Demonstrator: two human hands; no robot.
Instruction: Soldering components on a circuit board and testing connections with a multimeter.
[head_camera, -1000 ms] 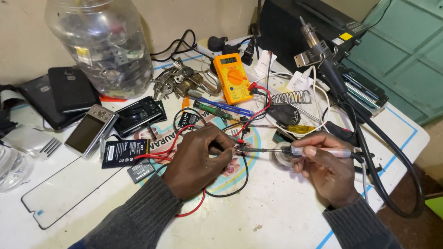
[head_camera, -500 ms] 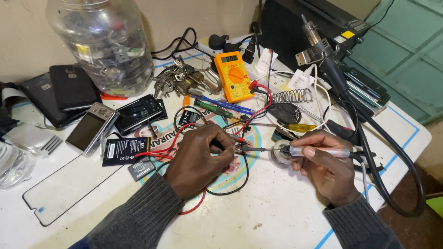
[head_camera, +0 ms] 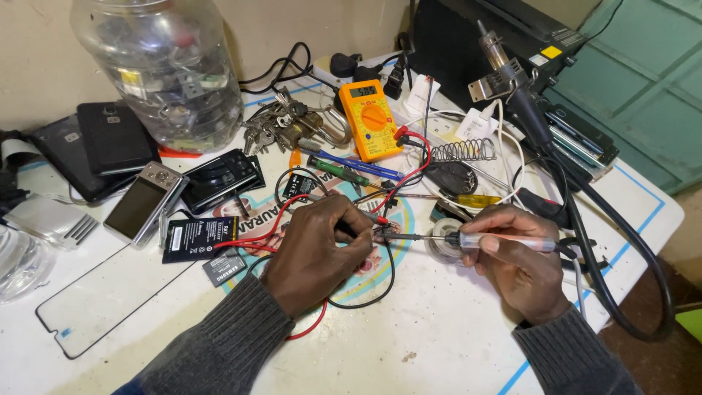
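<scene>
Left hand [head_camera: 316, 252]: curled, pinching the probes [head_camera: 365, 218] on the mat.
Right hand [head_camera: 518, 260]: fingers closed round the soldering iron [head_camera: 491, 240], tip at the probes.
Around: multimeter [head_camera: 371, 119], keys [head_camera: 281, 123], jar [head_camera: 162, 69], phones [head_camera: 219, 178].
Hidden: the part under the tip, too small to make out.

Multimeter [head_camera: 372, 119] behind the hands, jar [head_camera: 159, 69] far left, on table [head_camera: 453, 344].

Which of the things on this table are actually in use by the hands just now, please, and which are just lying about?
In use:
left hand holding probe leads
right hand holding soldering iron
orange multimeter

Lying about:
keys
plastic jar
silver camera
black phones
loose batteries
</scene>
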